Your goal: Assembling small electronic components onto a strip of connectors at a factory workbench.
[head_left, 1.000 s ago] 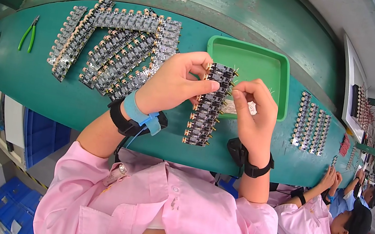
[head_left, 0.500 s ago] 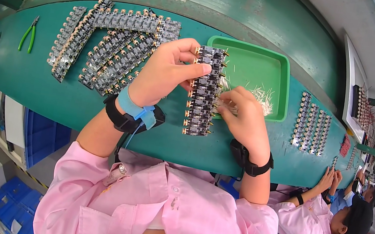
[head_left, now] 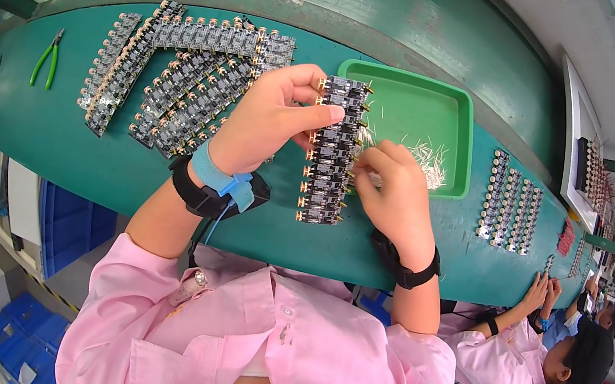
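Note:
A black and silver circuit board panel point(head_left: 332, 168), a long strip of small boards with brass fittings along both long edges, is held upright above the bench. My left hand point(head_left: 275, 117) grips it near its upper end, the thumb across its face and the other fingers behind. My right hand point(head_left: 397, 191) is pinched closed at the panel's right edge, around mid-height. Whatever lies between those fingertips is too small or hidden to make out. Behind my right hand stands a green tray point(head_left: 463, 137) with many thin white pin-like pieces point(head_left: 428, 163) scattered in it.
Several more board panels point(head_left: 211, 38) lie overlapping on the green bench point(head_left: 26, 121) at the left, beside green-handled cutters point(head_left: 47, 59). Further panel strips point(head_left: 512, 210) lie right of the tray. At the far right, a co-worker's hands point(head_left: 538, 294) work at the same bench.
My right hand has moved slightly left, its fingertips now closer against the panel's edge. The panel and my left hand have barely shifted.

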Demonstrator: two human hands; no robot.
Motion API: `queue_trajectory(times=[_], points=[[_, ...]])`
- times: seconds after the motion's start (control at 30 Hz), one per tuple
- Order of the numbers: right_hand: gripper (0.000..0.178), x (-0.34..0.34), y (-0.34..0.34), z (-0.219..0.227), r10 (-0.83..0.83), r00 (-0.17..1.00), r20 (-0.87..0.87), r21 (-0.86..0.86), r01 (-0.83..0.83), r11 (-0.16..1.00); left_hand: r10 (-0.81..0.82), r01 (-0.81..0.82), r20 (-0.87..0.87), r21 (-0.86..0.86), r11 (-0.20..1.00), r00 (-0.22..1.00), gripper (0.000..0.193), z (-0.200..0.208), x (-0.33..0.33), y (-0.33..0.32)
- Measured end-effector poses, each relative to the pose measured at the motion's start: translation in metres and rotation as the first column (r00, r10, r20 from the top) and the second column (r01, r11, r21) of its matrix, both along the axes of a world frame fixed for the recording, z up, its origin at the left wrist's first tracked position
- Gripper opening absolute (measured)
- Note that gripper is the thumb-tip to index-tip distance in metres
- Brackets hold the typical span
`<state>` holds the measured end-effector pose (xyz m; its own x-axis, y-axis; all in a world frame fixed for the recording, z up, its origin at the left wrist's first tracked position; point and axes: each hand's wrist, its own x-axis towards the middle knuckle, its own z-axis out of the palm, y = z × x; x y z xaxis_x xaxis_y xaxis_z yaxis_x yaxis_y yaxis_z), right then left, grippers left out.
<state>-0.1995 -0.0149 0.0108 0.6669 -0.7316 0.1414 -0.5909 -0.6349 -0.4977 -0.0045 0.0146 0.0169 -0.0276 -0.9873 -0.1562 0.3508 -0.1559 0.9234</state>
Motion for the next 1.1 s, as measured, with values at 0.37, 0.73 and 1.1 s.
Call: queue_trajectory(times=[0.37,0.73,1.1], points=[[0.007,-0.006,-0.004,0.012,-0.111,0.970,0.214,0.074,0.098,0.992,-0.026,0.026,-0.023,0.001,1.000,0.999,0.012,-0.002,-0.002,0.001],[0.007,-0.008,-0.002,0.018,-0.252,0.838,0.484,0.257,0.139,0.956,-0.060,0.073,-0.083,0.168,0.983,0.995,0.015,-0.011,-0.001,-0.003],[0.008,0.005,0.013,0.019,-0.169,0.856,0.488,0.272,0.034,0.962,-0.074,0.091,-0.125,0.136,0.986,0.989,0.014,-0.009,-0.005,-0.002]])
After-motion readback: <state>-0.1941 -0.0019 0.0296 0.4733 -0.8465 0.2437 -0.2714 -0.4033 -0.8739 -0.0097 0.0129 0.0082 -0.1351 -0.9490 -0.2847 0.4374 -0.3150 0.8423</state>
